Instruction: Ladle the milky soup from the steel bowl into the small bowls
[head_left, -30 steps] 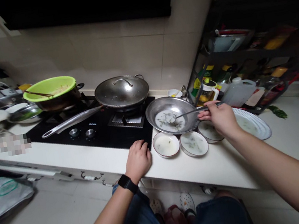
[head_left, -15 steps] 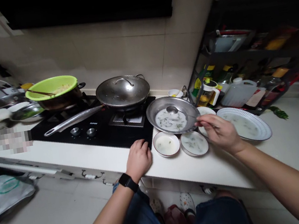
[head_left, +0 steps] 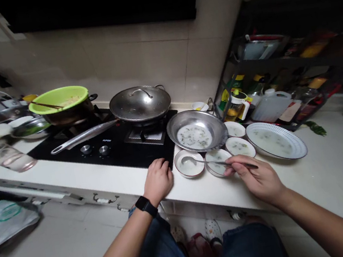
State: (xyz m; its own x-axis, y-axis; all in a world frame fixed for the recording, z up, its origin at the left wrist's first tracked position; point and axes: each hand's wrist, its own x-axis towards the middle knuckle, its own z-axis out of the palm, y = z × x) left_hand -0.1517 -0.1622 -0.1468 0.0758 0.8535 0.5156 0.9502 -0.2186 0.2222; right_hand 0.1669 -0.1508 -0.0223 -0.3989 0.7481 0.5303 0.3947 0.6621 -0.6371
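My right hand (head_left: 257, 175) pinches the handle of a metal ladle (head_left: 211, 162), whose scoop hangs over a small white bowl (head_left: 189, 163) of pale soup. Beside that bowl stands a second small bowl (head_left: 218, 162). Behind them sits a steel basin (head_left: 196, 131) with a little soup and green bits left in it. Two more small bowls (head_left: 240, 146) lie to the right. My left hand (head_left: 158, 180), with a black watch on the wrist, rests closed on the white counter edge (head_left: 107, 177) by the stove.
A lidded wok (head_left: 140, 104) and a green bowl (head_left: 59, 100) on a pot occupy the black hob (head_left: 109, 145). A blue-rimmed plate (head_left: 276, 140) lies right of the bowls. A dark rack (head_left: 281, 80) with bottles and jars stands at the back right. A glass (head_left: 11, 158) lies far left.
My right hand lifted the ladle out of the steel basin and carried it down and left to the small white bowl. My left hand stayed put.
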